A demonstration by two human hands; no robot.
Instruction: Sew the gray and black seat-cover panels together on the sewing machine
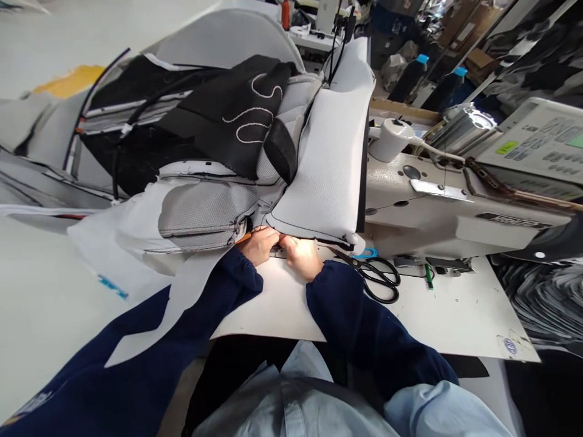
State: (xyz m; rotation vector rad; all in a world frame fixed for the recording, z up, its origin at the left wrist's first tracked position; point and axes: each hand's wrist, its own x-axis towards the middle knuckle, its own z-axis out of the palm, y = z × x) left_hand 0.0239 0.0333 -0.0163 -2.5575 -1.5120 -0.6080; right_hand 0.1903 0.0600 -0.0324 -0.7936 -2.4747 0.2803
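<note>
A bulky grey, white and black padded fabric cover (319, 152) is heaped over the bed of a sewing machine (437, 212). My left hand (259, 244) and my right hand (299, 256) meet side by side at its lower stitched edge, near the table's middle. Both have fingers curled and pressed onto the seam edge of the cover. A black panel with white wavy stitching (246, 115) lies on top of the heap. The fingertips are partly hidden under the fabric.
Black-handled scissors (380, 278) lie on the white table (455, 315) just right of my right hand, with a green pen (429, 276) beyond them. The machine's control panel (542, 142) stands at far right. Stacked fabric pieces fill the left and the background.
</note>
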